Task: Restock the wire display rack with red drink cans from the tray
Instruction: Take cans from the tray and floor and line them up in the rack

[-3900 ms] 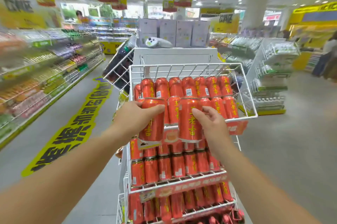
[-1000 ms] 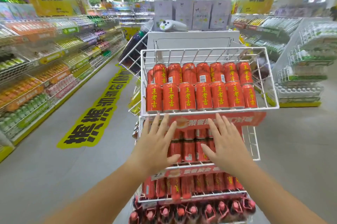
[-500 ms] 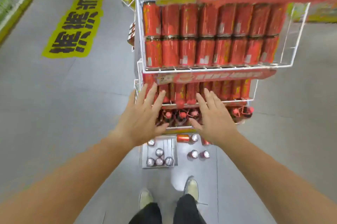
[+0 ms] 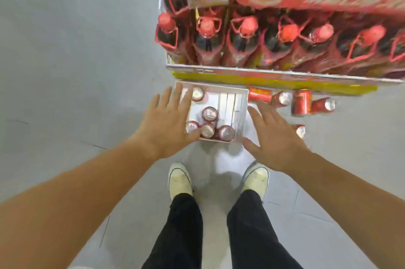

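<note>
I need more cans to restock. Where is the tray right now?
In the head view, the shallow white cardboard tray sits on the grey floor below the rack's bottom shelf, between the open hands, with a few upright red cans inside.

From where I watch, the tray (image 4: 240, 111) lies open from above, its right half bare, five upright cans (image 4: 210, 113) crowding its left and near side; my left hand (image 4: 166, 124) hangs spread over that left edge, my right hand (image 4: 274, 137) just off the right wall. The rack's bottom shelf (image 4: 274, 76) of bottles (image 4: 206, 38) overhangs the far rim; loose cans (image 4: 301, 102) litter the floor (image 4: 76, 60) to the right, while the left stays free.
</note>
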A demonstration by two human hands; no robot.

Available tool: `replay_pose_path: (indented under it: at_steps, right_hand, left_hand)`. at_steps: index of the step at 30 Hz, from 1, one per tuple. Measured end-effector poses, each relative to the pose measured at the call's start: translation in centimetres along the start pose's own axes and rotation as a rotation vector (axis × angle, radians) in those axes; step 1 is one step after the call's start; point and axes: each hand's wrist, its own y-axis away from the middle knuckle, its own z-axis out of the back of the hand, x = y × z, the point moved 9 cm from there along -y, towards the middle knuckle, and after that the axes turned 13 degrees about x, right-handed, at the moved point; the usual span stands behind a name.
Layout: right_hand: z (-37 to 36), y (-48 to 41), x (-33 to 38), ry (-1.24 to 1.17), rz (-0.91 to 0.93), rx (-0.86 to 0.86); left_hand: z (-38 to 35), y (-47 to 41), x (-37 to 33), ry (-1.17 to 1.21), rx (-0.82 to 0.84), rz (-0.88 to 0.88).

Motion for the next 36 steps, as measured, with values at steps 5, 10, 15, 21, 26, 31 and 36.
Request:
replay_pose_path:
  at_steps: [5, 10, 15, 21, 26, 31, 36]
  right_hand:
    - [-6.9, -10.4, -2.6, -0.083, 0.073, 0.076]
    - [-11.2, -18.9, -3.6, -0.107, 0.163, 0.112]
    - [-13.7, -25.0, -3.8, -0.141, 0.212, 0.116]
    - [-16.4, -28.7, -2.1, -0.364, 0.326, 0.228]
    - [-16.2, -30.0, -1.8, -0.535, 0.321, 0.125]
    - [-16.0, -31.4, -2.5, -1.022, 0.223, 0.114]
    - [-15.2, -31.5, -4.4, -1.24, 0.147, 0.147]
  left_hand:
    - [-11.0, -9.1, 2.2, 0.11, 0.052, 0.062]
    - [-16.2, -17.0, 4.8, 0.353, 0.044, 0.158]
    - [-19.8, -23.2, 6.5, 0.644, 0.054, 0.195]
    - [-22.6, -26.2, 7.5, 0.912, -0.012, 0.174]
    - [-23.5, -26.6, 8.4, 1.116, -0.158, 0.147]
    - [-24.3, -27.0, 8.9, 1.246, -0.147, 0.065]
    - [-24.4, -26.8, 8.8, 1.352, -0.074, 0.052]
